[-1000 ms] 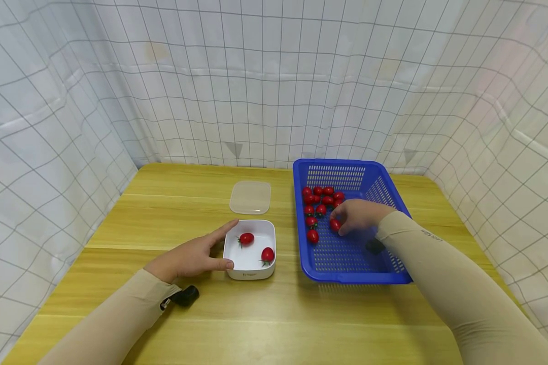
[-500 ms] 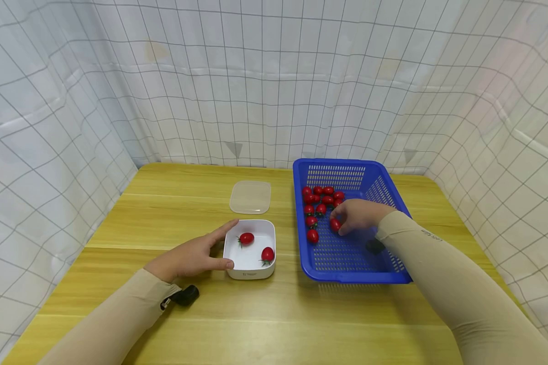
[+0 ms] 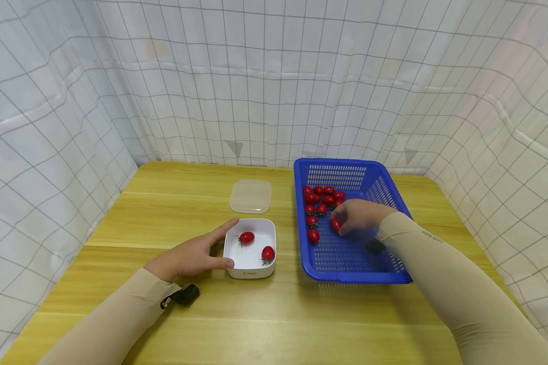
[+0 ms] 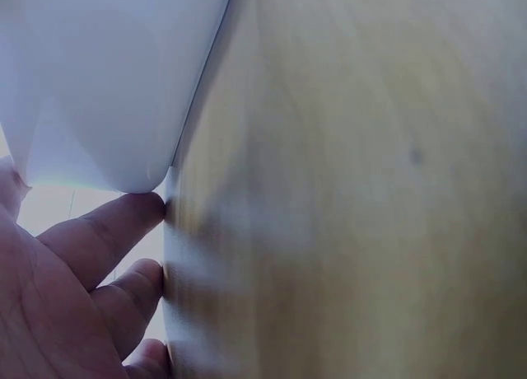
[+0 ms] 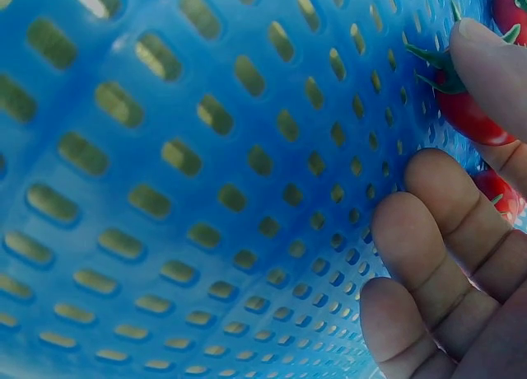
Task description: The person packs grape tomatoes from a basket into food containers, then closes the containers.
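Note:
In the head view my left hand (image 3: 196, 255) holds a square white food box (image 3: 250, 274) at its left side, thumb at the front corner and index finger at the back corner. Two red cherry tomatoes, one at the left (image 3: 246, 238) and one at the right (image 3: 267, 254), lie inside. The left wrist view shows a fingertip (image 4: 148, 206) against the box's lower edge. My right hand (image 3: 358, 215) reaches into a blue basket (image 3: 353, 277) and pinches a cherry tomato (image 5: 473, 111) by thumb and index finger. Its other fingers are loosely bent over the perforated basket floor.
Several more cherry tomatoes (image 3: 328, 199) lie along the basket's left side and toward its back. A translucent square lid (image 3: 251, 196) lies flat behind the box on the wooden table (image 3: 274, 324). A white grid-patterned curtain (image 3: 265, 101) surrounds the table's back and sides.

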The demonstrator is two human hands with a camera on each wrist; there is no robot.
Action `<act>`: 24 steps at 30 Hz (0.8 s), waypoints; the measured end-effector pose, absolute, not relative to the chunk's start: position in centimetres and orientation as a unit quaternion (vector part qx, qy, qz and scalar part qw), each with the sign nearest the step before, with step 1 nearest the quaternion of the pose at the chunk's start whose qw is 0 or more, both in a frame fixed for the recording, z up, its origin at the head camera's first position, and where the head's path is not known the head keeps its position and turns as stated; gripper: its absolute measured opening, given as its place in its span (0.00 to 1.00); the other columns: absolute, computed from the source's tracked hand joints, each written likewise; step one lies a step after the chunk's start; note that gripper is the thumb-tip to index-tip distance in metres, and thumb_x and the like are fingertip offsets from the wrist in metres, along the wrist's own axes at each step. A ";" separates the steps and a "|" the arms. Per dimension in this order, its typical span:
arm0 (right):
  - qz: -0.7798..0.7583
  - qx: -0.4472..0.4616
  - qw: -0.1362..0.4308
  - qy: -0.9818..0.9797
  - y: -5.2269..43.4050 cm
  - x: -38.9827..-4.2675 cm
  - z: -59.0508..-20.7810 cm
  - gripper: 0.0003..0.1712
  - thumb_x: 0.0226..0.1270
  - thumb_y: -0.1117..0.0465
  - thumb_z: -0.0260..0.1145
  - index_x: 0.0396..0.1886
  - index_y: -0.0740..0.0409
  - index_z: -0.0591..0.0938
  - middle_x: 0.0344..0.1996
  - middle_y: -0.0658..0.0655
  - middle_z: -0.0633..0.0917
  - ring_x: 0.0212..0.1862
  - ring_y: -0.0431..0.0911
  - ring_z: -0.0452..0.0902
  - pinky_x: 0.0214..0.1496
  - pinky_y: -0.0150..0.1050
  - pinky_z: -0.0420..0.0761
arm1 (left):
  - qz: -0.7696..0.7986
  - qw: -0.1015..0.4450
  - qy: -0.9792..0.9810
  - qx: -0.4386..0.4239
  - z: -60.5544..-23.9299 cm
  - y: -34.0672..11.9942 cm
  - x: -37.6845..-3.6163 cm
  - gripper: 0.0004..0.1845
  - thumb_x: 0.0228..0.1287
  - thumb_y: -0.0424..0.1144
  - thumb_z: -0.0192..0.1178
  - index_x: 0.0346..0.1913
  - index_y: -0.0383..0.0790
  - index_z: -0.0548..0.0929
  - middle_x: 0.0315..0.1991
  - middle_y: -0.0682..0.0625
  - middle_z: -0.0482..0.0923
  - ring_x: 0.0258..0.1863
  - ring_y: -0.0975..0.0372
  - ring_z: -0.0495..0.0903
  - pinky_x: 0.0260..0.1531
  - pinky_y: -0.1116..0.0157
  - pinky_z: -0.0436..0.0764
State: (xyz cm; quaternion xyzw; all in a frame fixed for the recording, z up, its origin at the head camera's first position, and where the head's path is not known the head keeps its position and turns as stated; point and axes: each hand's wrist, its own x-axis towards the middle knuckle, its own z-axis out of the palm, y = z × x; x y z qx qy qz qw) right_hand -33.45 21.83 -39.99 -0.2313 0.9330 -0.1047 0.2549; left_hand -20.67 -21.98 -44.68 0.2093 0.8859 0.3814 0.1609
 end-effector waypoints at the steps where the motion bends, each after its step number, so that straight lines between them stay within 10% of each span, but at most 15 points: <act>1: -0.105 -0.231 0.255 0.933 21.8 -33.4 -40.0 0.27 0.64 0.57 0.77 0.63 0.51 0.86 0.51 0.54 0.88 0.51 0.50 0.82 0.63 0.55 0.82 | 0.381 0.160 0.886 0.210 -44.7 -22.0 -20.7 0.56 0.65 0.56 0.72 0.87 0.57 0.47 0.83 0.40 0.57 0.81 0.41 0.61 0.77 0.36 0.62; 24: -0.108 -0.250 0.252 0.929 22.0 -33.6 -39.9 0.26 0.62 0.59 0.78 0.61 0.52 0.86 0.47 0.54 0.88 0.48 0.48 0.82 0.60 0.52 0.83 | 0.386 0.168 0.884 0.206 -44.3 -21.7 -20.7 0.56 0.65 0.56 0.73 0.87 0.56 0.47 0.84 0.42 0.55 0.82 0.42 0.59 0.78 0.37 0.61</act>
